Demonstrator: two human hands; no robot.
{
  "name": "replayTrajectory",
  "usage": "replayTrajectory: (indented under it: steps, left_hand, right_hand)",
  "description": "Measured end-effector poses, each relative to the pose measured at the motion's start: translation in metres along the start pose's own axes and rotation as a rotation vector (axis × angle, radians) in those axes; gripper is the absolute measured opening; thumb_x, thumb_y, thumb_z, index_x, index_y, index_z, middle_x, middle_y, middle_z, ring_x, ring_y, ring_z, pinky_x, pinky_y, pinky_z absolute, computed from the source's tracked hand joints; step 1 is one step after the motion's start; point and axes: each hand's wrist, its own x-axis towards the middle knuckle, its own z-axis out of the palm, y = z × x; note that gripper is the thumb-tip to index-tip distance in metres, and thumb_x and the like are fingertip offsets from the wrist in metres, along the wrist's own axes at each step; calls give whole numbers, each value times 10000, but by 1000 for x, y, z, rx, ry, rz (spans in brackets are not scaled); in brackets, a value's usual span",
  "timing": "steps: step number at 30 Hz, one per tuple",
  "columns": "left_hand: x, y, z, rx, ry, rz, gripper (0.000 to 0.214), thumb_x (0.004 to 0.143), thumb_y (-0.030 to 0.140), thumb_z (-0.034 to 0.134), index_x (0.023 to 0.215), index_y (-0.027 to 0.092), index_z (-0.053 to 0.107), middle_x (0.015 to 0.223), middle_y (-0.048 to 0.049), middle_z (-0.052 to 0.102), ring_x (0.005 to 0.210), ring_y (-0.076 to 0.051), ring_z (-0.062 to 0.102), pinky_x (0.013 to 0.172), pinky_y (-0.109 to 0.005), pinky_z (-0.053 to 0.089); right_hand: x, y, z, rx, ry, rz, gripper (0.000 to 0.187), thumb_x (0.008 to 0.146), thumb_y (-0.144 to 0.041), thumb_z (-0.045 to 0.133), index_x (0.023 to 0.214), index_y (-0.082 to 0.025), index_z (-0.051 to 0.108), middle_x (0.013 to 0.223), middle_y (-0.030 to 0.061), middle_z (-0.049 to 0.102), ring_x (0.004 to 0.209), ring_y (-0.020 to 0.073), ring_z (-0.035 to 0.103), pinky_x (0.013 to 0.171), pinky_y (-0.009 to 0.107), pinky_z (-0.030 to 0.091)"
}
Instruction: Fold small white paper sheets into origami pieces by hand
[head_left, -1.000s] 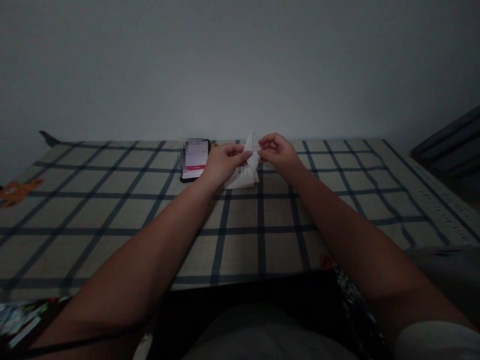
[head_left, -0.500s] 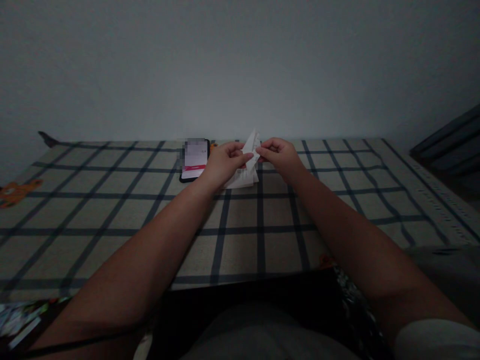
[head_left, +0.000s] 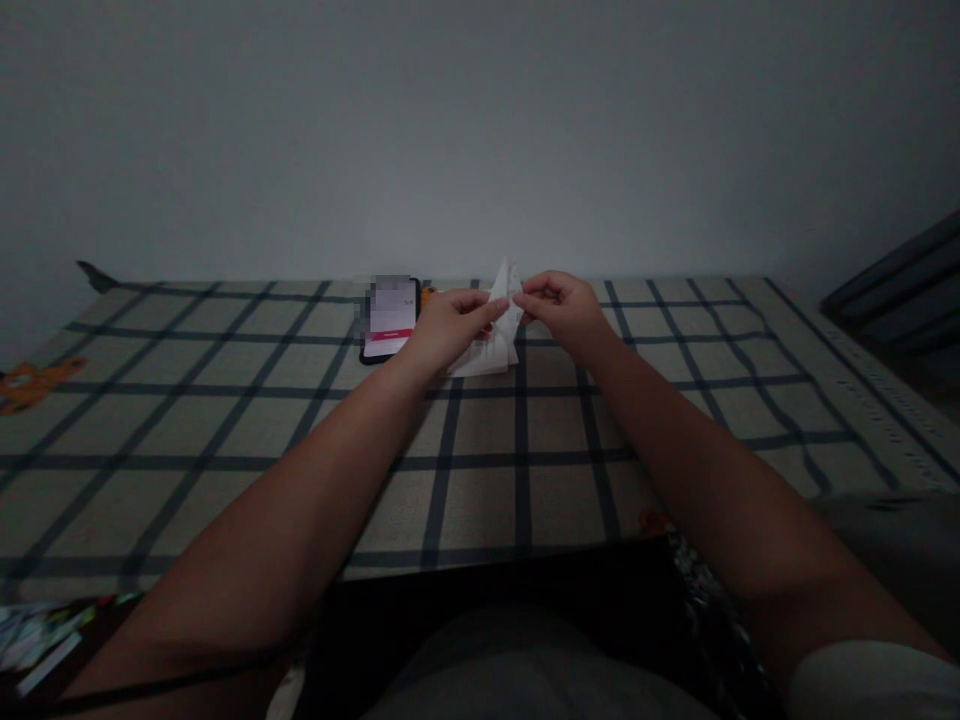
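Observation:
A folded sheet of white paper (head_left: 504, 288) with faint print stands tilted up between my hands, its pointed top against the wall behind. My left hand (head_left: 459, 322) pinches its left side between thumb and fingers. From the other side, my right hand (head_left: 562, 305) grips the right edge with thumb and forefinger. Below them, more white paper (head_left: 486, 360) lies on the checked cloth; whether it is one piece with the held part I cannot tell. Just left of my left hand lies a smartphone (head_left: 391, 322) with its screen lit, partly blurred out.
A cream cloth with dark blue checks (head_left: 300, 420) covers the table up to the grey wall (head_left: 480, 130). Orange bear figures are printed on it. A dark slatted object (head_left: 900, 270) stands at the right. Colourful items (head_left: 45, 640) lie at the lower left.
The paper's upper part has turned slightly and stands more upright between my fingers. Both hands have shifted only a little. The phone has stayed in place.

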Motion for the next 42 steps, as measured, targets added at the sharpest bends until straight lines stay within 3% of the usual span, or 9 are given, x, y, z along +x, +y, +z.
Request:
replayTrajectory:
  steps: [6,10,15,23,33,42]
  left_hand:
    - [1,-2,-1,-29,33,-106,324,674,454,889,711,158,762,668,-13,655,602,-104,527,573,-233,434]
    - [3,-5,-2,-40,98,-80,327,675,454,890,708,160,751,642,0,631,569,-95,504,546,-234,394]
    - [4,-9,-3,-87,61,-72,349,662,466,905,733,153,768,653,-3,640,576,-89,510,558,-230,399]
    - [1,-3,-3,-55,15,-60,314,690,448,895,687,164,761,613,-6,627,562,-97,494,546,-243,385]
    - [-2,4,3,10,94,-59,377,693,487,884,627,164,701,572,1,594,551,-105,493,532,-242,366]
    - [-2,2,1,-38,34,-85,360,684,449,912,642,160,700,588,4,605,546,-91,496,537,-235,391]
  right_hand:
    - [0,0,2,-31,-52,-2,401,728,-455,888,972,-224,668,751,-34,647,683,128,628,651,266,536]
    - [-2,-1,2,1,-55,78,390,772,-527,854,875,-201,666,736,-15,667,675,121,624,664,265,551]
    - [-4,-5,-3,-58,-128,145,363,794,-512,836,836,-164,740,745,17,710,692,123,636,661,252,542]
    - [-6,-7,-5,-75,-154,152,324,788,-480,842,810,-169,752,737,21,717,692,133,648,659,254,545]
    - [-6,-9,-2,-135,-153,119,402,797,-558,821,760,-177,700,693,17,686,674,138,623,621,256,514]
    - [-5,-6,-4,-139,-135,114,356,775,-508,839,758,-178,706,693,19,697,662,138,625,624,263,511]
